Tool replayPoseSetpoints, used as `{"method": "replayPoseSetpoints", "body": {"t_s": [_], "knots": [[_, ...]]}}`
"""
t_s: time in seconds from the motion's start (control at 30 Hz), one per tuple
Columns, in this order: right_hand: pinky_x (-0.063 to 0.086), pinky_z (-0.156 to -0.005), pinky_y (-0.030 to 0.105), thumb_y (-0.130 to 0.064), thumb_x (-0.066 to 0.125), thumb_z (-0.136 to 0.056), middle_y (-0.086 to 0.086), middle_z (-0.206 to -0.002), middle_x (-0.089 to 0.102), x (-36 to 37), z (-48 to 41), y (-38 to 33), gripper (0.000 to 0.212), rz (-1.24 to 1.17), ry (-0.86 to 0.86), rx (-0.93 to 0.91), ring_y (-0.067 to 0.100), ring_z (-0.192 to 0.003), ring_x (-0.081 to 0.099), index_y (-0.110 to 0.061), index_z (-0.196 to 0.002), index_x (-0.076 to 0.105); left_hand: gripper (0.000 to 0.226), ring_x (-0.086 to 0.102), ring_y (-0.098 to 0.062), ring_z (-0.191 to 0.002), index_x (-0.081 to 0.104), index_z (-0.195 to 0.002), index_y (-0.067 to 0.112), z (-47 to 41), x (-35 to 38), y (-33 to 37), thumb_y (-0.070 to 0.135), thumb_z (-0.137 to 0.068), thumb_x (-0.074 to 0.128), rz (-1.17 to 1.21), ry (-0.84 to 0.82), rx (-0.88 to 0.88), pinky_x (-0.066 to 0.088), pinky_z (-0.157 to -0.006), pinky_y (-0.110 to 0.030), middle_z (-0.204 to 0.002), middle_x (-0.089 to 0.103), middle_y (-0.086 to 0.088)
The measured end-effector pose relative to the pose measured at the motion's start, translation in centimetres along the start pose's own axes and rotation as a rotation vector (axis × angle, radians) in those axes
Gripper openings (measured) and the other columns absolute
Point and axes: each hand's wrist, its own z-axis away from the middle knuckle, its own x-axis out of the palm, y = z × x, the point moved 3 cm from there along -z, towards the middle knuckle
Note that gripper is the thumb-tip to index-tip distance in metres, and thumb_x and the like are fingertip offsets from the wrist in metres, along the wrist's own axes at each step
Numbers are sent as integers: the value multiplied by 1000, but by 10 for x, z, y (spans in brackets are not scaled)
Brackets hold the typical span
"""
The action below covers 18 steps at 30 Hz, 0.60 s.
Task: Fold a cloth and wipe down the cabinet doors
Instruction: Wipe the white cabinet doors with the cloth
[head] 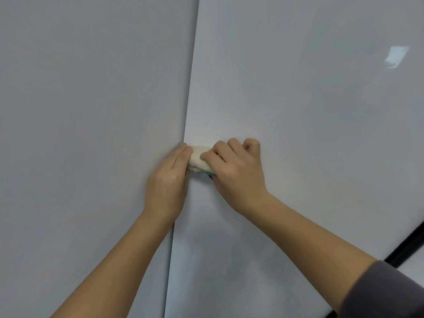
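Gripping one folded cloth (199, 159), right hand (236, 171) curled round it, left hand (168, 180) straight-fingered touching its edge, two white cabinet doors (298, 111)

The flat glossy left cabinet door (91, 111) is showing a plain pale grey, and the flat glossy right cabinet door (298, 111) is looking a shade lighter, a plain bluish white-grey. A small bright white reflection patch (395, 56) is gleaming near its upper right. The small cream-coloured soft cloth (198, 160) is appearing plain off-white, with a trace of teal peeking out at its lower edge. The dull grey-mauve fabric sleeve (387, 292) is looking plain, and a narrow black strip (408, 249) is running dark at the lower right.
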Motion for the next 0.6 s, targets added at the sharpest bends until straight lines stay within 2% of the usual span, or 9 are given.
{"method": "replayPoseSetpoints", "body": {"t_s": [0.13, 0.2, 0.27, 0.33, 0.47, 0.6], "knots": [[24, -70, 36, -9, 71, -65, 1, -77, 62, -3, -30, 12, 16, 94, 75, 24, 25, -69, 55, -17, -78, 67, 36, 62, -33, -112, 61, -120, -1, -39, -11, 0, 5, -87, 49, -65, 150, 89, 50, -89, -38, -124, 62, -19], [22, -68, 35, -10, 72, -60, 0, -77, 63, 0, -34, 11, 20, 142, 75, 12, 25, -69, 56, -17, -77, 66, 35, 61, -32, -109, 59, -119, 1, -47, -10, 2, 3, -86, 50, -119, 152, 132, 48, -82, -36, -123, 62, -17], [20, -66, 34, -8, 72, -56, -1, -75, 63, 5, -34, 9, 23, 185, 62, 11, 25, -68, 57, -18, -76, 66, 30, 59, -29, -97, 57, -117, 4, -50, -7, 2, 7, -89, 46, -160, 160, 159, 35, -67, -29, -112, 63, -12], [18, -65, 34, -6, 71, -57, -1, -75, 64, 7, -27, 5, 23, 228, 65, 26, 25, -69, 57, -18, -76, 67, 28, 55, -27, -87, 56, -114, 6, -43, -3, 1, 8, -89, 43, -187, 193, 175, 26, -63, -27, -102, 62, -11], [22, -73, 37, -3, 61, -72, 5, -87, 66, 13, -1, -8, 20, 232, -6, 17, 31, -83, 55, -14, -88, 66, 27, 57, -31, -86, 59, -107, 8, -21, 12, -3, 6, -85, 43, -183, 236, 170, 40, -63, -40, -99, 63, -12], [14, -66, 32, -2, 67, -64, 4, -76, 64, 22, 37, -25, 19, 218, 4, -8, 30, -72, 56, -14, -78, 64, 28, 58, -30, -85, 59, -107, 7, 22, 31, -12, 2, -84, 44, -142, 231, 140, 42, -64, -40, -100, 64, -11]]}}
